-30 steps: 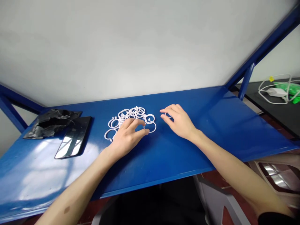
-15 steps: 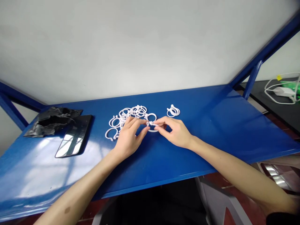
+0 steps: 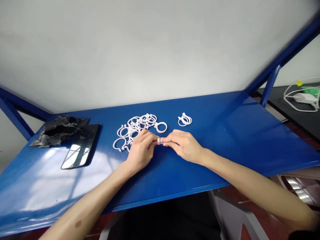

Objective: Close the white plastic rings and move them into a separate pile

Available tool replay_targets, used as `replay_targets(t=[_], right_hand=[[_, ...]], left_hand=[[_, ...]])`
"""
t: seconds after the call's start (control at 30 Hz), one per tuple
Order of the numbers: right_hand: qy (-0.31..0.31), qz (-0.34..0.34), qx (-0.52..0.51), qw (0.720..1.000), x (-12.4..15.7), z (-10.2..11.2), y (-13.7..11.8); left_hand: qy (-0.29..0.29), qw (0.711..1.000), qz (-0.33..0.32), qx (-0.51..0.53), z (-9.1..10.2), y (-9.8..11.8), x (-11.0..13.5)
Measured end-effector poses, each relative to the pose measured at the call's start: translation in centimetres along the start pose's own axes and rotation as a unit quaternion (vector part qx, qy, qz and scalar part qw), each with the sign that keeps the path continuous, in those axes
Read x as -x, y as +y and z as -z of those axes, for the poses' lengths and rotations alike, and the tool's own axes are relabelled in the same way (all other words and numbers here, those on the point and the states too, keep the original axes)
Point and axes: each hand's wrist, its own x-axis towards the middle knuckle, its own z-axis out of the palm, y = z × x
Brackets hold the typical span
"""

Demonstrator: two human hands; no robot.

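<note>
Between their fingertips, my left hand (image 3: 142, 146) and my right hand (image 3: 183, 145) pinch one white plastic ring (image 3: 160, 141), most of which the fingers cover. Both hands are closed on it, low over the blue table. A pile of white rings (image 3: 135, 125) with small knobs at their ends lies behind and beside my left hand. One single white ring (image 3: 161, 127) lies flat just beyond the fingertips. A small group of white rings (image 3: 185, 119) sits farther back, beyond my right hand.
The blue table (image 3: 215, 133) meets a pale wall at the back. On its left side lie a black phone (image 3: 81, 146) and a crumpled black plastic bag (image 3: 57, 131). A white cable with adapter (image 3: 305, 98) rests on a dark surface at the right.
Both hands have come slightly nearer to me with the ring, and their fingers now cover more of it. The single ring behind them shows in full. The view has shifted slightly.
</note>
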Motion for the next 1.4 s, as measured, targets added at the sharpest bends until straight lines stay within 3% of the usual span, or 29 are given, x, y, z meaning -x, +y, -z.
replay_targets(t=[0.13,0.27,0.43,0.57,0.7,0.8,0.97,1.13,1.4], right_hand=[[0.02,-0.002,0.091,0.996,-0.9,0.6,0.7],[0.058,-0.066,0.217,0.972,-1.6,2.4,2.2],[0.095,-0.21,0.263,0.937,-1.4,5.0,5.3],[0.102,-0.257,0.255,0.927,-1.2,5.5,7.0],[0.122,-0.231,0.269,0.927,-1.2,5.1,6.9],[0.136,-0.152,0.249,0.947,-1.3,4.6,5.5],[0.047,-0.059,0.149,0.986,-1.2,2.8,2.4],[-0.04,-0.08,0.061,0.994,-0.9,1.3,1.3],[0.011,-0.121,-0.061,0.991,-0.9,1.1,1.7]], left_hand=[[-0.064,0.994,0.005,-0.084,-0.7,-0.5,-0.2],[-0.121,0.97,-0.013,-0.212,-1.4,-0.9,-0.1],[-0.109,0.964,-0.053,-0.236,-0.9,-1.6,0.3],[-0.085,0.968,-0.08,-0.22,-0.2,-1.7,0.1],[-0.034,0.969,-0.095,-0.224,0.4,-1.3,-0.1],[-0.009,0.967,-0.102,-0.233,0.9,-0.9,-0.3],[-0.011,0.966,-0.117,-0.23,1.2,-0.5,-0.6],[-0.037,0.971,-0.139,-0.192,1.3,-0.4,-0.6],[-0.045,0.98,-0.136,-0.137,1.1,-0.1,-0.7]])
